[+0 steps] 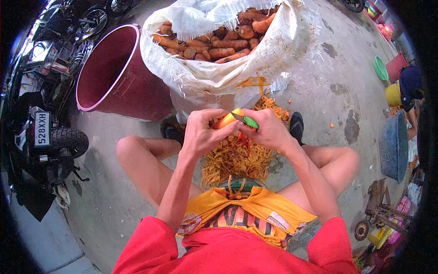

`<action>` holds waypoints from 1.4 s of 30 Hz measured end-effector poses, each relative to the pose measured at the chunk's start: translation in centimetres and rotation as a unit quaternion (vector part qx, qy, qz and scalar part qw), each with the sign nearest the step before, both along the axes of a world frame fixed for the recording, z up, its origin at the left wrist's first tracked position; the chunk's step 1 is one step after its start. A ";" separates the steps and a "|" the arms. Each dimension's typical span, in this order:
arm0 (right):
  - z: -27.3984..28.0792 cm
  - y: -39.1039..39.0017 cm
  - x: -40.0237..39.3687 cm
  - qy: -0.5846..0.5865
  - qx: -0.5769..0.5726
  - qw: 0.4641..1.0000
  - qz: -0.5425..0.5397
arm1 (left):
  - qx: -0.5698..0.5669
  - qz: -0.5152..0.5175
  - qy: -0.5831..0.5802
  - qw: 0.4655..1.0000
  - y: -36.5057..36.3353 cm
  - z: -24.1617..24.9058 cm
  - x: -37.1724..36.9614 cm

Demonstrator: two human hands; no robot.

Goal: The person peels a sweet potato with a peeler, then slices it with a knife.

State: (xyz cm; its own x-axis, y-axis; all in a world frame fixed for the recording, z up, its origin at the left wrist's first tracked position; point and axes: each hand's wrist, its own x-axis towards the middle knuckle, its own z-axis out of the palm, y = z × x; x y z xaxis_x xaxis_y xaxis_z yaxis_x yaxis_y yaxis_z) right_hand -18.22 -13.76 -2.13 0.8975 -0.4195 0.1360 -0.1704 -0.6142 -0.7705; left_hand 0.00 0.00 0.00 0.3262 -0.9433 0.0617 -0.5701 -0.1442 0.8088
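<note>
Over the gap between my bent legs, my left hand [203,130] is closed around a carrot [226,119], whose pale orange flesh shows at the upper end. My right hand [265,129] grips a small green-handled knife [250,122]; its short dark blade lies against the carrot's end. Both hands nearly meet. Below them, orange peelings [237,162] are heaped on the floor, with some redder strips near my fingers. Just beyond stands a white woven sack [214,80], its mouth folded open, full of unpeeled carrots [228,44].
A tall maroon bucket [107,75] leans left of the sack. Motorcycles [68,141] stand along the left side. At right, another person [410,84] is beside a blue-grey tub [394,146] and a yellow bucket [392,94]. A wheeled cart [381,214] stands lower right.
</note>
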 end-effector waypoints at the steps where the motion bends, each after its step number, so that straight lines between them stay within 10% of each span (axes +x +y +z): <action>1: -0.2 -0.3 0.4 0.046 0.024 0.999 -0.006 | -0.029 -0.005 -0.051 0.998 0.0 0.0 0.3; 7: -0.7 -1.1 -0.5 0.117 0.014 0.993 0.007 | -0.039 -0.034 -0.127 0.991 0.0 0.2 1.0; 12: -8.9 -6.3 -3.2 0.262 -0.034 0.964 -0.034 | -0.086 -0.133 0.136 0.978 1.2 2.3 2.3; 14: -4.1 -6.0 -3.6 0.263 -0.039 0.961 -0.075 | -0.117 -0.066 0.207 0.969 2.1 3.1 4.3; 16: -3.0 -6.3 -4.3 0.230 -0.038 0.970 -0.074 | -0.202 -0.008 0.275 0.940 2.6 3.2 9.1; 18: -0.5 -5.5 -4.6 0.262 -0.020 0.960 -0.095 | -0.312 0.050 0.548 0.775 1.9 5.9 15.4; 21: 0.1 -5.5 -4.7 0.266 -0.052 0.960 -0.077 | -0.362 0.120 0.637 0.669 1.4 10.6 20.6; 24: 1.1 -5.4 -4.5 0.230 -0.039 0.969 -0.076 | -0.334 0.082 0.612 0.712 -0.7 10.8 22.5; 26: 1.8 -5.2 -4.6 0.232 -0.035 0.969 -0.081 | -0.241 0.142 0.200 0.939 -4.8 11.4 18.8; 29: 3.1 -5.5 -4.7 0.225 -0.026 0.971 -0.074 | -0.086 -0.145 -0.356 0.919 -9.7 12.1 17.6; 34: 4.4 -5.8 -5.7 0.202 -0.048 0.975 -0.082 | 0.184 -0.149 -0.500 0.833 -14.4 7.8 24.5; 42: 5.9 -6.9 -6.9 0.191 -0.066 0.974 -0.104 | 0.185 -0.136 -0.521 0.822 -15.3 10.5 23.6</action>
State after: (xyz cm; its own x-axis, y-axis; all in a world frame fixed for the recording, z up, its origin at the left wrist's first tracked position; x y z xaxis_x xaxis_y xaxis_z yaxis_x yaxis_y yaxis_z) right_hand -25.12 -20.70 3.80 0.7912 -0.5987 -0.1249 -0.5595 -0.6261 -0.5431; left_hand 23.62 -15.25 10.52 0.0522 -0.9896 -0.1338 -0.9776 -0.0233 -0.2094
